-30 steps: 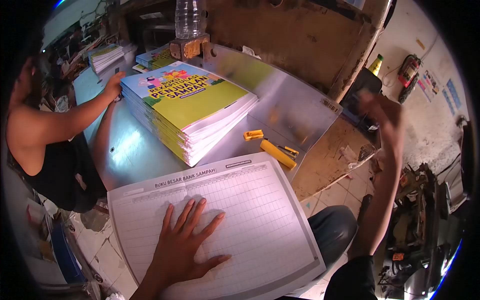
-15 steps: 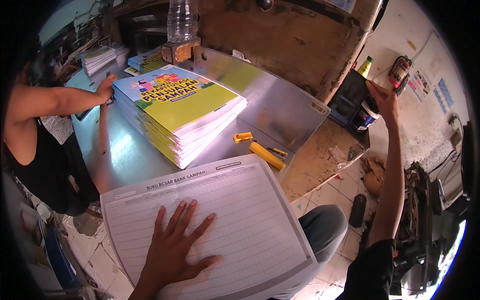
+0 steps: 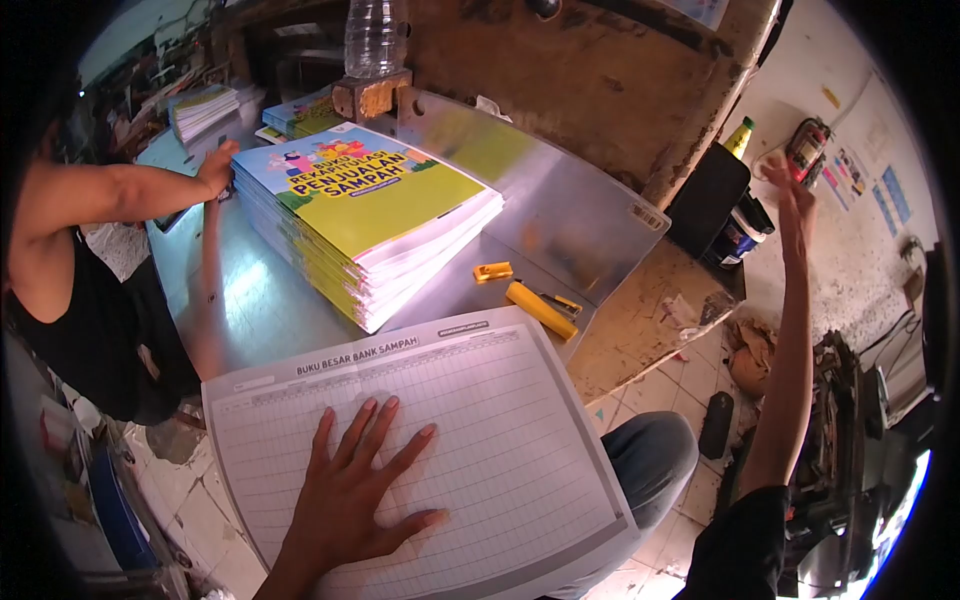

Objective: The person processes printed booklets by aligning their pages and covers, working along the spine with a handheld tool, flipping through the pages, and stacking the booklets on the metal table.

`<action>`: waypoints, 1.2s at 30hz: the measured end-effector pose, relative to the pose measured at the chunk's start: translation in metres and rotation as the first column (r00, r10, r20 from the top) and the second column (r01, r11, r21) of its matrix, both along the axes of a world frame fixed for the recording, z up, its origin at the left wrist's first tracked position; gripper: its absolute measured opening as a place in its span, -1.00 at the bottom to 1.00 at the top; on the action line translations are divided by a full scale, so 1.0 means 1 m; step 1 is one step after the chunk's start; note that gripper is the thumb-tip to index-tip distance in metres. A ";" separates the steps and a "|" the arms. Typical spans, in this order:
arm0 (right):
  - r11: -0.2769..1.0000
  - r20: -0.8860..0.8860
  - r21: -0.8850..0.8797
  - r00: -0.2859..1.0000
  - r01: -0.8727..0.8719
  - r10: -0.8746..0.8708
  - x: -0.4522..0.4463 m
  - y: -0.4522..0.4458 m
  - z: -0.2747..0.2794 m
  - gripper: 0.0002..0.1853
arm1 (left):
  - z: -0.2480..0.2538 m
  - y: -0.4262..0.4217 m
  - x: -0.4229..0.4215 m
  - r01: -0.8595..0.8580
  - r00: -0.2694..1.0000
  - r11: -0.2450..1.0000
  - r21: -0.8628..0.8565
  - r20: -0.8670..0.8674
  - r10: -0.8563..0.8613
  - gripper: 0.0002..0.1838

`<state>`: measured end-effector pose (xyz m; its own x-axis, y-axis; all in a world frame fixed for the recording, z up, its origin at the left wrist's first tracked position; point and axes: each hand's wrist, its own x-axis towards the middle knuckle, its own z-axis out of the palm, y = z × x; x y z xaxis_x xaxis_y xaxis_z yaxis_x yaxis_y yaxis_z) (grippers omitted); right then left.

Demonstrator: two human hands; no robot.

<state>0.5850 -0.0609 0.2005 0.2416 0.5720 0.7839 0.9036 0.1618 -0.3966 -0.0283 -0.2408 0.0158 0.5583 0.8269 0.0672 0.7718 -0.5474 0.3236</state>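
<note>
Paper (image 3: 500,430) lies beneath left fingers (image 3: 378,428), spread apart; right fingers (image 3: 776,171) blurred, I cannot tell.

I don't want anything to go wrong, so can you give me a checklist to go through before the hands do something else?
1. Left hand on the sheet: ok, fingers spread.
2. Right hand on the sheet too: not ok, it's raised far off to the right.
3. Right hand empty: cannot tell, its fingers are blurry.
4. Long yellow tool put down: ok, lying by the sheet's top right corner.
5. Other person's hand off the sheet: ok, it's by the stack.
</note>
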 end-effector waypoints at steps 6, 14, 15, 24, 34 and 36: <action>0.889 -0.064 0.443 0.984 -0.120 0.165 -0.112 -0.056 0.013 -0.44 | 0.007 0.002 0.002 0.004 1.000 1.000 -0.001 0.010 -0.004 -0.08; 0.632 0.068 -0.543 0.721 -0.553 0.689 -0.276 -0.054 -0.068 -0.65 | -0.001 0.012 -0.013 -0.151 0.951 0.989 -0.008 0.273 0.147 -0.10; 0.618 0.052 -0.579 0.732 -0.533 0.680 -0.282 -0.043 -0.092 -0.65 | 0.003 0.013 -0.013 -0.207 0.941 0.978 -0.002 0.274 0.200 -0.07; 0.626 0.128 -0.694 0.795 -0.355 0.593 -0.277 -0.007 -0.165 -0.64 | -0.015 0.022 -0.025 -0.292 0.955 0.952 0.091 0.080 0.285 0.29; 0.088 -0.373 -0.702 0.470 -0.707 0.800 -0.399 -0.094 -0.137 -0.51 | -0.021 0.014 -0.022 -0.265 0.962 0.964 0.023 0.069 0.263 0.27; 0.092 -0.359 -0.696 0.457 -0.712 0.814 -0.405 -0.096 -0.143 -0.52 | -0.021 0.013 -0.022 -0.266 0.961 0.964 0.006 0.082 0.265 0.26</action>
